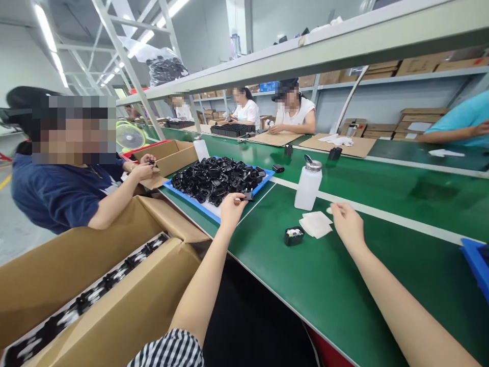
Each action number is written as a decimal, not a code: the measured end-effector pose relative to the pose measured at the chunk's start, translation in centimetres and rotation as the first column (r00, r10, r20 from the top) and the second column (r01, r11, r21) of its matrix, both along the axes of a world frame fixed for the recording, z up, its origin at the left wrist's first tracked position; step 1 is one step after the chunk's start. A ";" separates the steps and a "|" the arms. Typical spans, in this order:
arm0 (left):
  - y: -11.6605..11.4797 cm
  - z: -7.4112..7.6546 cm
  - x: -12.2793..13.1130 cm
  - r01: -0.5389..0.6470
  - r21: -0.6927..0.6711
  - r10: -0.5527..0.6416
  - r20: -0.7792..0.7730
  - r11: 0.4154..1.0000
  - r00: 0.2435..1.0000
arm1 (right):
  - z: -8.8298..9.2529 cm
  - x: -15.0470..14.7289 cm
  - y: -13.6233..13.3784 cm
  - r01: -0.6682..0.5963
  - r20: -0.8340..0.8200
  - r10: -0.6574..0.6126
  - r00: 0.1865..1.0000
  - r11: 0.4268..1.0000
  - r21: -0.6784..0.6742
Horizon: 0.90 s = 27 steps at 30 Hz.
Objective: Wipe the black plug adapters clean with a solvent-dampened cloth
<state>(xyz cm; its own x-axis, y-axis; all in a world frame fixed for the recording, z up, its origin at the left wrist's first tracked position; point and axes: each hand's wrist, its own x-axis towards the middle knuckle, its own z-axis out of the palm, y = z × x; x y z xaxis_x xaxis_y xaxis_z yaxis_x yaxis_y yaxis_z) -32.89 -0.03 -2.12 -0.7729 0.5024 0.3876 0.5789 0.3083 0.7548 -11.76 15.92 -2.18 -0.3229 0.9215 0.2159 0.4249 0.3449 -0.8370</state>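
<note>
My left hand (232, 210) pinches a black plug piece (249, 195) with two metal pins, by the near edge of a blue tray (214, 216). That tray is heaped with black plastic plug parts (219, 177). Over the green table, my right hand (348, 224) is closed on a small white piece (329, 210), too small to make out fully. Just left of it lie white cloth squares (316, 224). Behind these stands a white dispenser bottle (307, 188) with a metal top. A black adapter housing (294, 236) with pale parts inside sits nearer to me.
At left, an open carton (126, 285) holds rows of black parts. A co-worker in dark blue (69, 188) handles a small part beside another carton (173, 158). A blue bin (476, 265) is at the right edge. An overhead shelf (305, 61) spans the green conveyor table (382, 285).
</note>
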 end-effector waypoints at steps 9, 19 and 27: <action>1.8 -1.2 8.8 0.437 0.037 -0.402 -0.327 0.899 0.855 | 2.0 -2.2 -4.2 -0.635 -0.161 0.616 0.771 0.728 -0.258; 1.2 -2.1 9.0 0.559 -0.154 -0.522 0.225 0.814 0.822 | 1.1 -1.5 -3.3 -0.417 0.226 0.399 0.889 0.908 0.037; 2.2 -3.1 10.2 0.497 -0.237 -0.478 0.137 0.835 0.868 | 1.4 -2.0 -5.3 -0.429 0.562 0.262 0.784 0.883 0.188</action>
<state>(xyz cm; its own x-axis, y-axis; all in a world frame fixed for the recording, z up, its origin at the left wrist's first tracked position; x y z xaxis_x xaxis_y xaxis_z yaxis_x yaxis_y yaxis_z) -22.73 2.19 -5.24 -0.4210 0.8949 0.1482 0.6551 0.1869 0.7321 -13.78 10.64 -0.81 -0.7455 0.6457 0.1654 0.5598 0.7412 -0.3705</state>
